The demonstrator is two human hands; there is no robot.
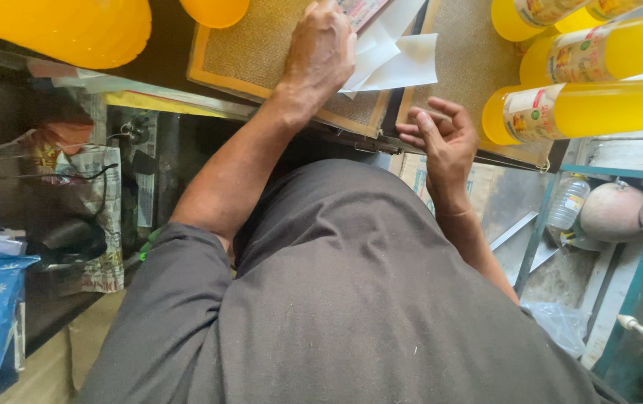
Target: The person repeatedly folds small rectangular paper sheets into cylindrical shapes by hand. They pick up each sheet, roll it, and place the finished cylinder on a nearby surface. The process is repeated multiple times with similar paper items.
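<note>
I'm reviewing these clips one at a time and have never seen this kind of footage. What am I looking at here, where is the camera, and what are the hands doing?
There is no machine here: one camera sits on a person's head and looks straight down, so the grey shirt fills the lower part. Both bare arms reach forward to a counter. The left hand rests palm down on a woven mat with an orange border, its fingers beside some white papers. The right hand is half curled, palm up, at the near edge of a second mat; whether it holds anything is unclear. Bottles of yellow liquid lie on their sides to the right.
</note>
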